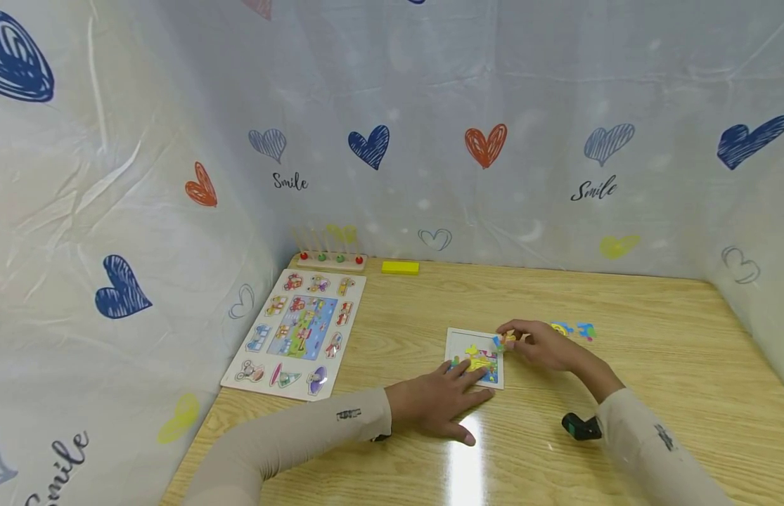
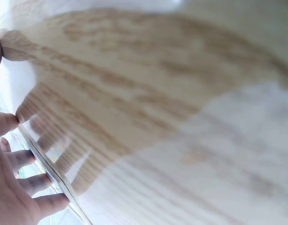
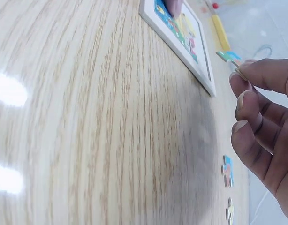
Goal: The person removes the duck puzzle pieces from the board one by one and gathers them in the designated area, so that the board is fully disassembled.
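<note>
A small jigsaw puzzle in a white frame tray (image 1: 455, 339) lies on the table, its lower part filled with colourful pieces. My left hand (image 1: 439, 400) rests with spread fingers on the near left of that tray, fingertips on the fitted pieces. Between thumb and forefinger my right hand (image 1: 546, 346) pinches a puzzle piece (image 3: 228, 56) with blue and green on it, held just above the tray's right edge. Two loose puzzle pieces, one yellow and blue (image 1: 560, 328) and one blue, pink and green (image 1: 586, 331), lie beyond the right hand.
A larger peg puzzle board (image 1: 252, 351) with vehicle and toy pictures lies at the left. Behind it stands a wooden peg rack (image 1: 331, 261) with red and green beads, beside a yellow block (image 1: 400, 268). A patterned curtain (image 1: 429, 84) encloses the table.
</note>
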Demonstrator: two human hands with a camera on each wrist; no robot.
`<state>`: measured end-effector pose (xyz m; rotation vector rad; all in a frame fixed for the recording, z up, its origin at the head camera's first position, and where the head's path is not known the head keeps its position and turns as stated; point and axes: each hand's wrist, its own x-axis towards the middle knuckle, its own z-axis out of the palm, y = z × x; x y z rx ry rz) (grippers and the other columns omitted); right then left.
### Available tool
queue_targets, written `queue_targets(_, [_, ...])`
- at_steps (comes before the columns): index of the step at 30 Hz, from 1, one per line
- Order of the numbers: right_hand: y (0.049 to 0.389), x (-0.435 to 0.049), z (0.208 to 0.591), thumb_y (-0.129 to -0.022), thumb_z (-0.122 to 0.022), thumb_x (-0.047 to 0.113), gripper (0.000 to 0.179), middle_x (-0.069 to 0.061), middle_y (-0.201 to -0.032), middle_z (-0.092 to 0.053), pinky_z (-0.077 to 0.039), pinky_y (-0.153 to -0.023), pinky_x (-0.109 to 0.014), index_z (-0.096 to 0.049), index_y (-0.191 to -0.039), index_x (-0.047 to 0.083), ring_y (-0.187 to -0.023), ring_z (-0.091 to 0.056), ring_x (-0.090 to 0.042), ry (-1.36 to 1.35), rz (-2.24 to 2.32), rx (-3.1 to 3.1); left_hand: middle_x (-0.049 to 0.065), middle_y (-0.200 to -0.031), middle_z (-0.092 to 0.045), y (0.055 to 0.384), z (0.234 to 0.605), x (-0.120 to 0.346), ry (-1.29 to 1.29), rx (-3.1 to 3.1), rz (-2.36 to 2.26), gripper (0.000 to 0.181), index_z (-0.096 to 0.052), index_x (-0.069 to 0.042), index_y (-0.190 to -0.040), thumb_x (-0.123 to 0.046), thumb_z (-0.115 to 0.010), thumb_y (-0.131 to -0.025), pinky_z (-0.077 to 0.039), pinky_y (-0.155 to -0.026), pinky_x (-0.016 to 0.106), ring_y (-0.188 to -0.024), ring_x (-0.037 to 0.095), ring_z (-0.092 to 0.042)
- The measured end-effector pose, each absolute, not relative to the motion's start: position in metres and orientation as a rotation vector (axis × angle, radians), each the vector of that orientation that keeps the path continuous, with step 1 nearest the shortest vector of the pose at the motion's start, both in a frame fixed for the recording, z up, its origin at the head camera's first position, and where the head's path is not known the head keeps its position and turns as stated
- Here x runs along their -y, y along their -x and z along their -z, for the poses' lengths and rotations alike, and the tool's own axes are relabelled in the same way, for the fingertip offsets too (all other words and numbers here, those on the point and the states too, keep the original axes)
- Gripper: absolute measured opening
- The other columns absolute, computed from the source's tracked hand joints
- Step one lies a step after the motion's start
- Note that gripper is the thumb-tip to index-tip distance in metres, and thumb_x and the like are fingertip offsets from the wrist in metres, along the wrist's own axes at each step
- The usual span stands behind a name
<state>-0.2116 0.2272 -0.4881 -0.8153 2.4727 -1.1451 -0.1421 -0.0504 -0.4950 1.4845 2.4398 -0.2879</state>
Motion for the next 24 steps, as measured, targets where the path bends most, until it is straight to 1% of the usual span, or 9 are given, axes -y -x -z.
queue_targets(2, [0.21, -0.23, 0.488, -0.103, -0.057, 0.01, 0.029, -0.016, -0.109, -0.062, -0.048, -0.059, -0.027, -0.06, -0.13, 0.0, -0.075, -0.055, -0.012, 0.797, 1.149, -2.469, 0.006, -0.171, -0.006, 0.142, 0.495, 0.051, -1.489, -2.441, 0.289, 0.085, -0.012, -0.03, -0.163, -0.078, -0.026, -0.095, -0.026, -0.121, 0.049, -0.156, 0.035, -0.01])
queue_targets(6, [0.207, -0.235, 0.49, -0.103, -0.057, 0.01, 0.028, -0.015, -0.1, -0.056, -0.047, -0.056, -0.027, -0.058, -0.128, -0.002, -0.063, -0.051, -0.009, 0.726, 1.19, -2.453, 0.006, -0.171, -0.005, 0.142, 0.496, 0.051, -1.492, -2.442, 0.291, 0.085, -0.011, -0.029, -0.163, -0.077, -0.025, -0.095, -0.026, -0.121, 0.049, -0.156, 0.035, -0.01])
queue_targets(10, [0.203, -0.24, 0.491, -0.103, -0.055, 0.006, 0.025, -0.013, -0.097, -0.053, -0.047, -0.058, -0.026, -0.058, -0.126, -0.004, -0.065, -0.051, -0.008, 0.725, 1.216, -2.457, 0.006, -0.171, -0.004, 0.142, 0.496, 0.051, -1.495, -2.448, 0.291, 0.085, -0.01, -0.029, -0.163, -0.077, -0.024, -0.095, -0.026, -0.121, 0.049, -0.156, 0.035, -0.009])
queue_targets(13, [0.201, -0.243, 0.493, -0.102, -0.054, 0.003, 0.026, -0.012, -0.093, -0.054, -0.047, -0.057, -0.025, -0.059, -0.126, -0.006, -0.062, -0.05, -0.007, 0.747, 1.227, -2.47, 0.006, -0.171, -0.005, 0.142, 0.496, 0.051, -1.5, -2.454, 0.298, 0.085, -0.011, -0.029, -0.163, -0.078, -0.024, -0.095, -0.026, -0.121, 0.049, -0.156, 0.035, -0.01])
queue_targets(17, [0.198, -0.248, 0.495, -0.102, -0.054, 0.003, 0.027, -0.012, -0.091, -0.057, -0.046, -0.054, -0.026, -0.059, -0.126, -0.007, -0.054, -0.048, -0.006, 0.749, 1.238, -2.473, 0.006, -0.171, -0.005, 0.141, 0.496, 0.051, -1.5, -2.455, 0.295, 0.085, -0.011, -0.029, -0.163, -0.078, -0.024, -0.095, -0.026, -0.121, 0.048, -0.156, 0.034, -0.01])
queue_targets(19, [0.197, -0.25, 0.495, -0.102, -0.054, 0.004, 0.027, -0.012, -0.092, -0.058, -0.046, -0.054, -0.026, -0.06, -0.126, -0.008, -0.054, -0.048, -0.006, 0.749, 1.227, -2.478, 0.006, -0.171, -0.005, 0.141, 0.497, 0.052, -1.5, -2.455, 0.288, 0.085, -0.011, -0.029, -0.163, -0.077, -0.025, -0.095, -0.027, -0.121, 0.048, -0.156, 0.035, -0.01])
queue_targets(22, [0.197, -0.253, 0.495, -0.103, -0.054, 0.004, 0.027, -0.011, -0.095, -0.059, -0.047, -0.058, -0.025, -0.06, -0.126, -0.008, -0.06, -0.049, -0.005, 0.764, 1.198, -2.498, 0.007, -0.171, -0.005, 0.142, 0.497, 0.052, -1.504, -2.453, 0.28, 0.085, -0.011, -0.028, -0.163, -0.077, -0.025, -0.095, -0.027, -0.121, 0.049, -0.156, 0.035, -0.01])
queue_targets(24, [0.196, -0.255, 0.495, -0.103, -0.055, 0.004, 0.026, -0.012, -0.094, -0.06, -0.047, -0.057, -0.025, -0.06, -0.125, -0.008, -0.059, -0.049, -0.005, 0.767, 1.197, -2.496, 0.007, -0.171, -0.004, 0.142, 0.497, 0.052, -1.505, -2.453, 0.284, 0.085, -0.011, -0.028, -0.163, -0.077, -0.024, -0.095, -0.026, -0.121, 0.049, -0.156, 0.035, -0.01])
